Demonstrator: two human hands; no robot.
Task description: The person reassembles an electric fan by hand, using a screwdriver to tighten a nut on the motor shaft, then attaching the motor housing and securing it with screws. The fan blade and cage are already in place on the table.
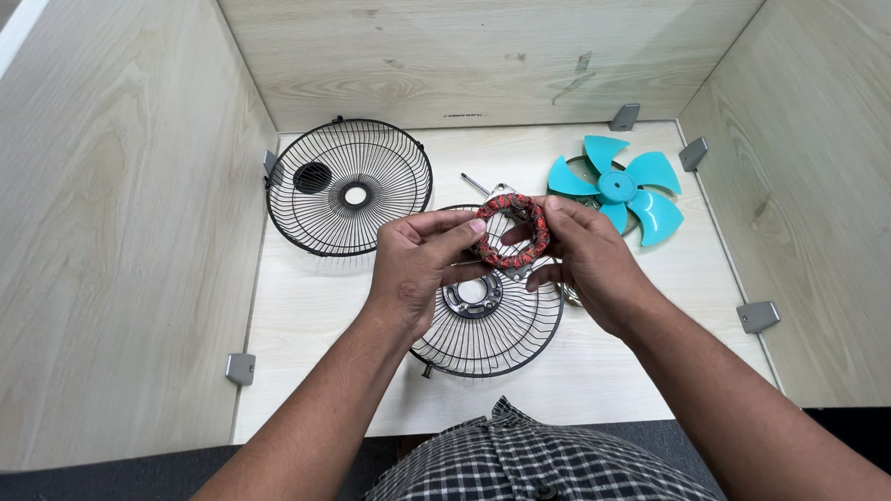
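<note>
Pale wooden walls enclose the desk (318, 316). A red-wound motor coil ring (514, 231) is held above a black wire fan guard (494, 329), clamped between the left hand (416, 267) and right hand (588, 259). A teal fan blade (618, 186) lies nearby.

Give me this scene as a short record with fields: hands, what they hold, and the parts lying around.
Left hand: pinches the ring's left side
Right hand: grips the ring's right side
Held item: motor winding ring, red and copper, raised above a grille
Below hands: black wire grille
Left rear: second black grille
Right rear: teal fan blade
Surface: pale wood table, walled
</note>
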